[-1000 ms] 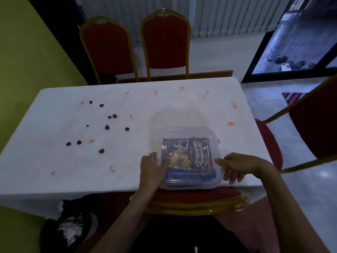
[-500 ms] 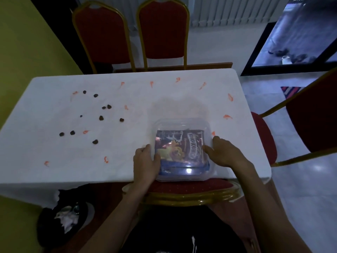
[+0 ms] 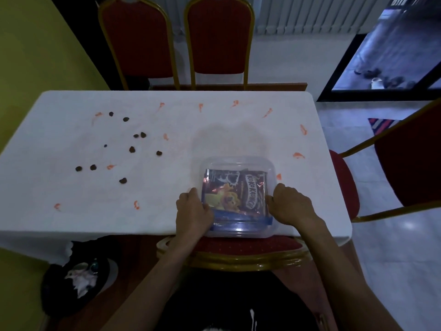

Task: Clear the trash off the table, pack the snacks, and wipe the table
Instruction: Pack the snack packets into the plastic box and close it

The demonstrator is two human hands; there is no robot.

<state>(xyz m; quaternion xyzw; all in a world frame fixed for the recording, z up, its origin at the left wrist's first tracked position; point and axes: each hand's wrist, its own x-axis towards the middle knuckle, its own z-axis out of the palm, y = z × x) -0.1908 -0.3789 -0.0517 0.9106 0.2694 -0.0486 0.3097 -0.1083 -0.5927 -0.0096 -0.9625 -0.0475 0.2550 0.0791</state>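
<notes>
Both hands are on the clear plastic box (image 3: 238,161). It's sitting at the near edge of the table (image 3: 167,120), right of centre, directly in front of me.

Left hand (image 3: 193,211) is gripping the box's left side, fingers curled over the edge, knuckles up. Right hand (image 3: 292,206) is gripping the right side, fingers curled down against the wall, thumb pointing in toward the box. Can't tell whether I'm pressing down or just holding.

Snack packet (image 3: 235,192) is lying flat inside, showing through the clear top. A blue strip is running along the box's near edge. Can't tell if the top is fully seated.

Dark crumbs (image 3: 132,149) are lying scattered over the left half of the table, well apart from the box. Orange smears (image 3: 298,155) are showing across the white top, one just beside the box's right side, just past my right hand.

Two red chairs (image 3: 138,39) are standing at the far side, and another chair (image 3: 405,158) is standing off the right end. A fourth chair seat (image 3: 238,249) is sitting under the near edge, right below the box.

A black bag (image 3: 55,283) is sitting on the floor to my left, below the table edge, with crumpled white paper (image 3: 82,278) in it.
</notes>
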